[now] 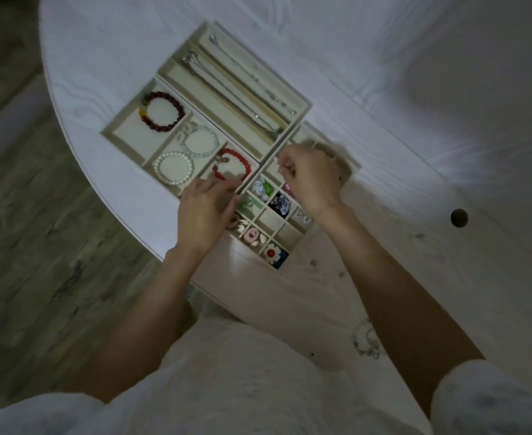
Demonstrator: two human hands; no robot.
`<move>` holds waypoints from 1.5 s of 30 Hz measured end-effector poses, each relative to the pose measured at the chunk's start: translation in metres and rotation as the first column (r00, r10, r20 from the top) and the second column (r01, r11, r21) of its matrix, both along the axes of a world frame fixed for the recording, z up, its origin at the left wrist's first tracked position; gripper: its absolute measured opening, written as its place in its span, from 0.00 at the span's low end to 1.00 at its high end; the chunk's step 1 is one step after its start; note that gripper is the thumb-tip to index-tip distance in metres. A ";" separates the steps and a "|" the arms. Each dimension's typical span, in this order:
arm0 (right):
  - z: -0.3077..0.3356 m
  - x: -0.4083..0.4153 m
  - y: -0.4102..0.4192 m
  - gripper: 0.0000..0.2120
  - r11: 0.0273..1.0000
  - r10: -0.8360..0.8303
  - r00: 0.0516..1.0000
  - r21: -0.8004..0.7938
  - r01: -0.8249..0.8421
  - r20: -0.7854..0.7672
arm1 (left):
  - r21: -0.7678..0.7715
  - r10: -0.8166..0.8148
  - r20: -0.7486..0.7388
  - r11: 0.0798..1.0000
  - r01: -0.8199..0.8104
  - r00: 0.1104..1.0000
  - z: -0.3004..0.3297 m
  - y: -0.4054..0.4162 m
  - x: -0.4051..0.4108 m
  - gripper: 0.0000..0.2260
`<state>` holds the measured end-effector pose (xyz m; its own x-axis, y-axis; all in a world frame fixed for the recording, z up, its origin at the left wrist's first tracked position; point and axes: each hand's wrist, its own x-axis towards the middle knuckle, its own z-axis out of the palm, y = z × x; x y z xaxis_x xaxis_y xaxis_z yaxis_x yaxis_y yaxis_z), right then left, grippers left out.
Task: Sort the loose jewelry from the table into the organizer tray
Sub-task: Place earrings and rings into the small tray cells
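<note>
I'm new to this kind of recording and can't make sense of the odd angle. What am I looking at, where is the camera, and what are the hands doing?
The camera sits on a person's head and looks down, so the arms reach in from the bottom of the picture. There is no machine, only two bare hands. On a pale table lies a cream organizer tray with many compartments. Long slots hold thin chains. Square ones hold a dark beaded bracelet, a pearl bracelet and a red bracelet. Small cells hold colourful pieces, such as a white flower piece. The left hand rests at the tray by the red bracelet. The right hand, fingers curled, seems to pinch something tiny; what it is cannot be told. A beaded piece lies loose on the table.
</note>
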<state>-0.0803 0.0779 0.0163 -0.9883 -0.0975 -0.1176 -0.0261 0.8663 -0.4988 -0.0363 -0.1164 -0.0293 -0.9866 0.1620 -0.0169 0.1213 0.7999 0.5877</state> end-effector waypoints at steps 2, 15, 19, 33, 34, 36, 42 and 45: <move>-0.003 -0.004 -0.003 0.06 1.000 0.014 1.000 0.010 -0.014 -0.014 | 0.028 0.013 -0.003 1.000 -0.013 1.000 0.000 0.001 -0.001 0.10; -0.024 0.009 0.012 0.08 0.987 0.078 0.989 0.147 -0.059 -0.129 | 0.051 -0.017 -0.011 0.999 0.017 1.000 -0.001 -0.002 -0.002 0.11; -0.029 0.011 0.005 0.10 0.971 0.114 0.984 0.226 -0.080 -0.139 | 0.035 -0.028 -0.012 0.999 0.028 1.000 -0.002 -0.003 -0.003 0.11; -0.030 -0.008 -0.006 0.07 0.958 0.111 0.990 0.276 -0.082 -0.091 | 0.038 -0.027 -0.017 0.999 0.027 0.999 -0.002 -0.002 -0.001 0.11; -0.029 -0.010 -0.007 0.08 0.944 0.135 0.989 0.311 -0.108 -0.067 | 0.038 -0.028 -0.018 0.999 0.029 0.999 -0.002 -0.002 -0.001 0.11; -0.028 -0.013 -0.009 0.08 0.920 0.167 0.986 0.363 -0.145 -0.028 | 0.038 -0.032 -0.020 0.999 0.033 0.999 -0.002 -0.002 -0.001 0.11; -0.030 -0.008 -0.011 0.06 0.883 0.120 0.993 0.459 -0.095 -0.024 | 0.041 -0.024 -0.027 0.999 0.025 0.999 -0.001 -0.002 0.000 0.10; -0.029 -0.004 -0.013 0.10 0.904 0.024 1.000 0.426 -0.030 0.019 | 0.045 -0.029 -0.037 0.998 0.031 0.999 0.000 -0.003 0.000 0.10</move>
